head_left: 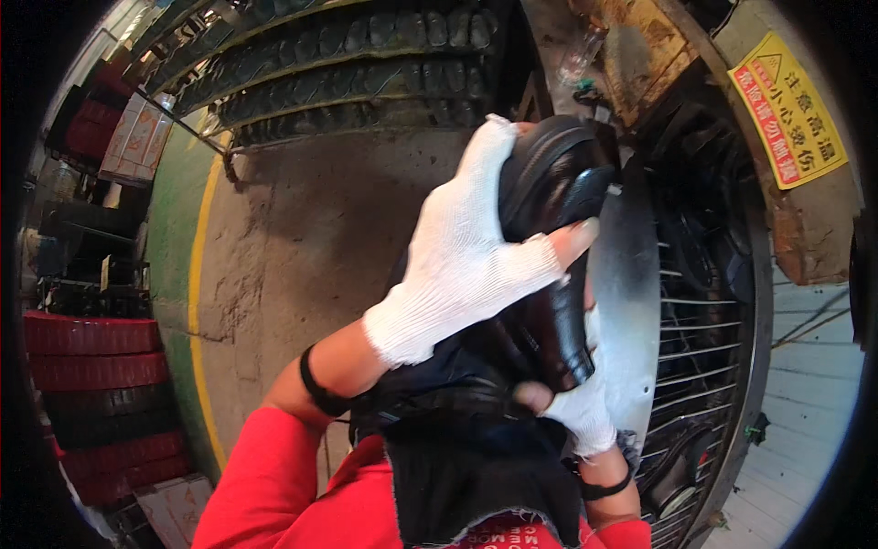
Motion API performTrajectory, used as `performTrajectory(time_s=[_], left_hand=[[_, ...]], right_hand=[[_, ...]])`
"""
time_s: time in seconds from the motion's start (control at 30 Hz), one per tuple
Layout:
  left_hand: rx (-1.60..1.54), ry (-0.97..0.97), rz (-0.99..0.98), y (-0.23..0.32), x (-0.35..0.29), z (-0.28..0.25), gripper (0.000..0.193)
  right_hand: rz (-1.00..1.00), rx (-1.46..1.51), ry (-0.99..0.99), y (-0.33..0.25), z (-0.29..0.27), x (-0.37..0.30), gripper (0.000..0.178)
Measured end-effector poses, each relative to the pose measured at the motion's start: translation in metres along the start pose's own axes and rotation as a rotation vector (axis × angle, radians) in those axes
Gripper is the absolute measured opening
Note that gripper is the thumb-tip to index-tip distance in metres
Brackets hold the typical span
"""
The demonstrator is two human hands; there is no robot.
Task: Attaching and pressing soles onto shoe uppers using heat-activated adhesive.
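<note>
A glossy black shoe (546, 188) is held up in front of my chest, its dark surface catching the light. Across its upper part lies my left hand (466, 256) in a white knit glove with bare fingertips, closed on it with the thumb over the near side. My right hand (585, 412), gloved the same way, grips the lower end, thumb toward me; most of its fingers are hidden behind. A shiny black section (569, 334) shows between the hands; I cannot tell whether it belongs to the same shoe or a second one. A black apron (476, 476) hangs below.
Close on the right, a metal plate (636, 320) borders a rack of wire rods (700, 348) carrying black shoes (690, 201). A yellow and red warning label (791, 110) is above it. Shelves of black shoes (366, 87) stand ahead. Red and black stacks (101, 366) line the left.
</note>
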State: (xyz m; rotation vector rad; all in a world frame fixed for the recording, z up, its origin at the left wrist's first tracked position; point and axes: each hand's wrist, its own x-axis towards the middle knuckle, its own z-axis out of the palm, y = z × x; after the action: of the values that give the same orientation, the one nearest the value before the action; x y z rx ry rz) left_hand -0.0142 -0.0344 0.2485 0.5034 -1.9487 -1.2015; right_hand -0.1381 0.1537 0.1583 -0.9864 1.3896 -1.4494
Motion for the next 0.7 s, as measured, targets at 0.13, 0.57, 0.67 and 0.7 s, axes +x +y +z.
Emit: performTrajectory(time_s=[0.13,0.57,0.67,0.7], left_hand=[[-0.014,-0.116,-0.195,-0.024,-0.023,0.002,0.093],[0.06,-0.278,-0.304,-0.057,-0.125,0.073,0.112],[-0.082,-0.265,-0.458,-0.042,-0.105,0.055,0.125],[-0.138,-0.27,-0.396,-0.038,-0.095,0.044,0.125]], right_hand=[[0.221,0.252,0.117,0.012,-0.012,-0.023,0.12],[0.554,0.509,0.185,0.02,-0.088,-0.053,0.107],[0.308,0.221,0.179,0.03,-0.066,-0.055,0.107],[0.232,0.134,0.151,0.033,-0.059,-0.058,0.113]])
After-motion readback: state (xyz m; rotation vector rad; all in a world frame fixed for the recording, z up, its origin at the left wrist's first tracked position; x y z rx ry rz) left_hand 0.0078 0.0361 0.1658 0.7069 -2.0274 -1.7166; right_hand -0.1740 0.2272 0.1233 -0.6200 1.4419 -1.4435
